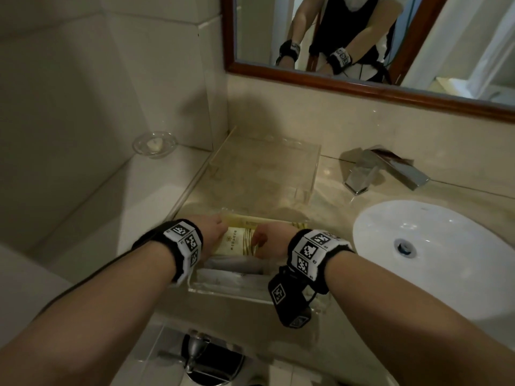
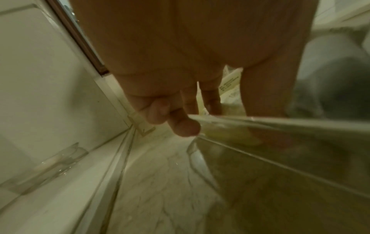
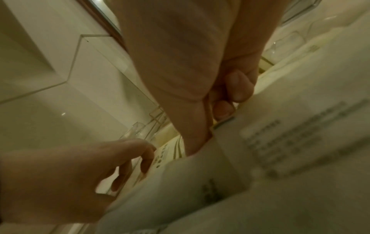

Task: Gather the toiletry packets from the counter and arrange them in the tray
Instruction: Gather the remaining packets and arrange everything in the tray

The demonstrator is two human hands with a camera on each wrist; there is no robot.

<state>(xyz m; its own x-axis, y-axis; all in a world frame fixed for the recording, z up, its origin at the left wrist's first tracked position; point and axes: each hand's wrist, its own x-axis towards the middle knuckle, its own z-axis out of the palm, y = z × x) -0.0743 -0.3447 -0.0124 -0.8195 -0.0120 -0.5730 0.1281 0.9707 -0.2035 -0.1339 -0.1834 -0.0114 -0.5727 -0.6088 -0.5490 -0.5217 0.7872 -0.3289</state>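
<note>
- Cream-and-gold, the toiletry packet [image 1: 240,240] lies flat inside the clear tray [image 1: 231,292], on top of paler packets [image 1: 237,277] stacked toward the tray's near wall.
- The left hand [image 1: 213,232] has its fingers [image 2: 210,98] curled down over the packet's left end; the little finger sits outside the tray's rim, as the left wrist view shows.
- The right hand [image 1: 269,235] pinches the packet's right edge between thumb and curled fingers [image 3: 238,86], so both hands are gripping the same packet.
- Likely step: seating and squaring this packet among the others.
- Risk: the packet looks thin and slick, so if one hand lets go before the other it may skew and ride up over its neighbour.
- Risk: pushing down on the loose pile could shuffle the pale packets beneath out of line.
- Risk: the acrylic tray sits near the front edge of the bench [image 1: 328,210], and a sideways shove from either wrist might slide it toward that edge.
- Risk: the camera [image 1: 289,305] hanging under the right wrist is just beside the tray's near right corner and could catch it when the hand lifts.
- Beyond the tray stands a second clear tray [image 1: 312,168], with the tap [image 1: 370,171] and basin [image 1: 434,246] to the right.
</note>
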